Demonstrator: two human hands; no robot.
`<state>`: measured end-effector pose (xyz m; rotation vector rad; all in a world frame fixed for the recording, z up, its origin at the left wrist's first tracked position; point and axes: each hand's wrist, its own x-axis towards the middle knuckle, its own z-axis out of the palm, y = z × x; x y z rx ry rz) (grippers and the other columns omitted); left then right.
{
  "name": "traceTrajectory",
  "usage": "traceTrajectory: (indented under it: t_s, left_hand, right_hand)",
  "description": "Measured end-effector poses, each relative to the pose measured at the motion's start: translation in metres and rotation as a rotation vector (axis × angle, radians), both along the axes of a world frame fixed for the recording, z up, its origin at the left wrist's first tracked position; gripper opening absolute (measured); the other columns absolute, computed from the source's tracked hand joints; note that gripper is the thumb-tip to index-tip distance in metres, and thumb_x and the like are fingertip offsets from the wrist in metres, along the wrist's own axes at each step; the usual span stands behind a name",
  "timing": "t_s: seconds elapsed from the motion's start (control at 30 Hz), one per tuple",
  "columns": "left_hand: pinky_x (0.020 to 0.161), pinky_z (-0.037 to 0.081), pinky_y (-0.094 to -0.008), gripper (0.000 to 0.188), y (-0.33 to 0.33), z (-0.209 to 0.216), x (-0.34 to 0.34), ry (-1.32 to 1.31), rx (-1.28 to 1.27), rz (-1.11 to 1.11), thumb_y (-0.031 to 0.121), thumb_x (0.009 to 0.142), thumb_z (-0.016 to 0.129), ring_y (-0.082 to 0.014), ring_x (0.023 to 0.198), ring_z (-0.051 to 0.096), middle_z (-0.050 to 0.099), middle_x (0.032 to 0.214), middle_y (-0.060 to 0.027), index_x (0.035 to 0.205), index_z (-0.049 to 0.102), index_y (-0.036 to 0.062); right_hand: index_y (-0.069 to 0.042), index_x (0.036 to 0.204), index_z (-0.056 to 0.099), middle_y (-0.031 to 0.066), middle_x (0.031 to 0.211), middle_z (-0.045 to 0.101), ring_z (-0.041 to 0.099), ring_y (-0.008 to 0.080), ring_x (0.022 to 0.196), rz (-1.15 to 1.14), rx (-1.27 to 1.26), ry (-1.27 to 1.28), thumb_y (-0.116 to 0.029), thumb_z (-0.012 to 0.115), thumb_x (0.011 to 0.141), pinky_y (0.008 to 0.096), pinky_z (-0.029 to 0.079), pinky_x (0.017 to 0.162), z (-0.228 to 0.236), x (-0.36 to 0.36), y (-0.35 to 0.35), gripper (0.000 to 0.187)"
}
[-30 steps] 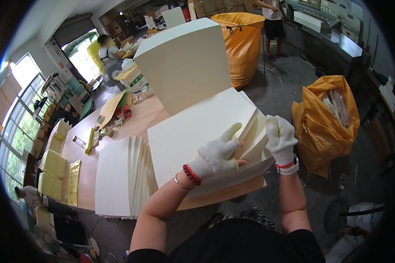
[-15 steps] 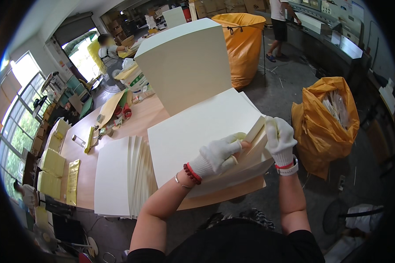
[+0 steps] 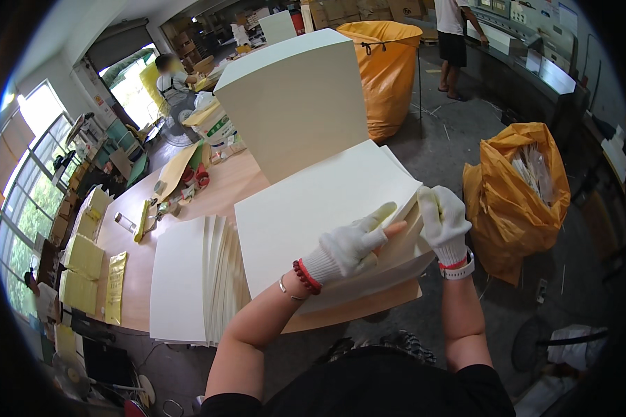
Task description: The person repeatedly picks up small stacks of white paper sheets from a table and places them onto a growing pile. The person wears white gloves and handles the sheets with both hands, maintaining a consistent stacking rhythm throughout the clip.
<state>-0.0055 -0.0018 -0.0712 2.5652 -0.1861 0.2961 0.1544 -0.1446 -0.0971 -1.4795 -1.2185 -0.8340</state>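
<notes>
Tan table (image 3: 215,198) under white sheets (image 3: 306,201), nearer orange bag (image 3: 511,222) on grey floor (image 3: 435,156)

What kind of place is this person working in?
Probably a paper-finishing workshop: large white sheets are stacked on the table, an orange sack holds pale strips that look like offcuts, and a co-worker stands at what looks like a big machine.

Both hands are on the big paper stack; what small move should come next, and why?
Probably slide the left hand slightly to separate another sheet edge: its fingers lie at the fanned edges of the paper stack, while the right hand appears to pinch the raised corners.
</notes>
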Motion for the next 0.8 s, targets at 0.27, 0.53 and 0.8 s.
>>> traceTrajectory:
  t_s: [0.27,0.53,0.8]
  left_hand:
    - [0.088,0.050,-0.0359,0.043,-0.001,-0.010,0.002,-0.137,-0.080,0.038,0.019,0.075,0.080,-0.0350,0.103,0.062,0.052,0.132,-0.0185,0.114,0.062,0.0140]
    - [0.094,0.048,-0.0355,0.045,0.004,-0.016,0.004,-0.176,-0.030,0.046,0.012,0.073,0.080,-0.0356,0.112,0.060,0.038,0.146,-0.0251,0.115,0.064,0.0167]
    - [0.085,0.050,-0.0301,0.057,-0.002,0.004,0.002,0.007,-0.039,-0.016,-0.001,0.073,0.063,-0.0277,0.096,0.064,0.049,0.137,-0.0198,0.128,0.058,0.0153]
  right_hand:
    - [0.000,0.073,0.053,0.0111,0.060,0.042,0.046,0.0279,0.051,-0.050,0.018,0.114,-0.009,0.056,0.092,0.0390,0.036,0.050,-0.005,-0.001,0.003,0.022]
    - [0.000,0.073,0.053,0.0106,0.061,0.040,0.043,0.0262,0.051,0.062,0.010,0.224,-0.009,0.056,0.093,0.0375,0.035,0.050,-0.003,-0.004,-0.002,0.022]
    - [0.002,0.085,0.058,0.0103,0.068,0.044,0.045,0.0257,0.055,0.042,0.005,0.050,-0.004,0.057,0.090,0.0379,0.036,0.050,-0.004,-0.001,-0.003,0.007]
